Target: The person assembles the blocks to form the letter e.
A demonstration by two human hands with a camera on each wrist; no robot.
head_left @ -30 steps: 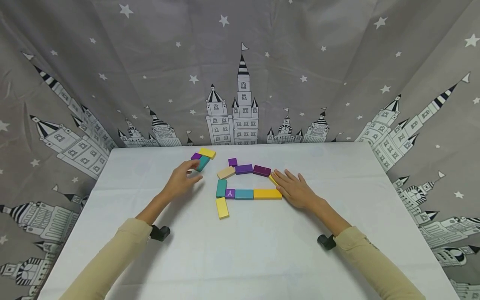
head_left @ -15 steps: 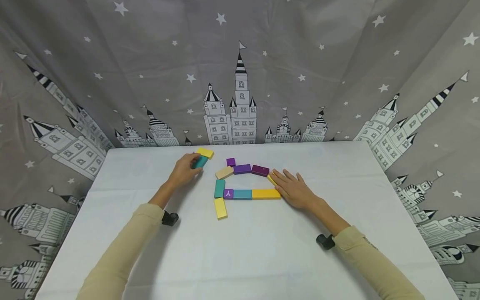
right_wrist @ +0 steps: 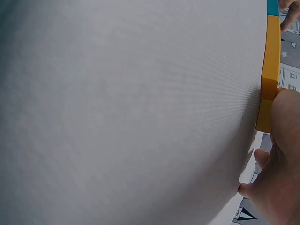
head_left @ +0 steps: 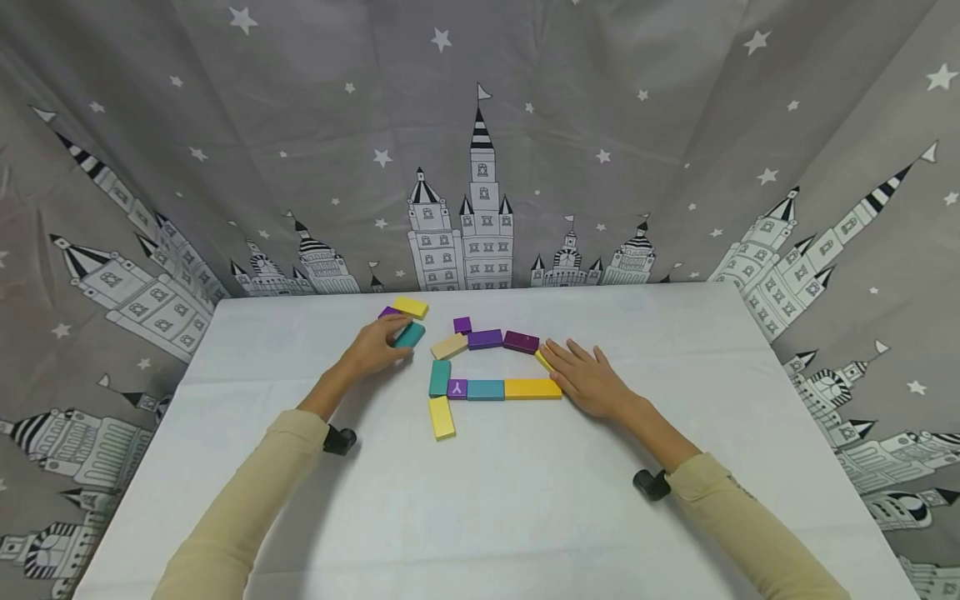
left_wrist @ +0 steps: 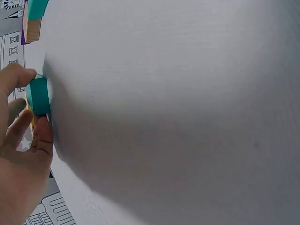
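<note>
My left hand (head_left: pixel 371 347) pinches the teal block (head_left: pixel 412 335), now free at the yellow block's (head_left: pixel 412 307) six o'clock; my right hand (head_left: pixel 590 383) lies flat.

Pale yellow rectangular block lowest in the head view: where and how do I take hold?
Likely best: pinch the pale yellow block across its long sides, toward its near end, coming from above. It lies flat with both long sides free, while its far end adjoins a teal rectangular block.
</note>
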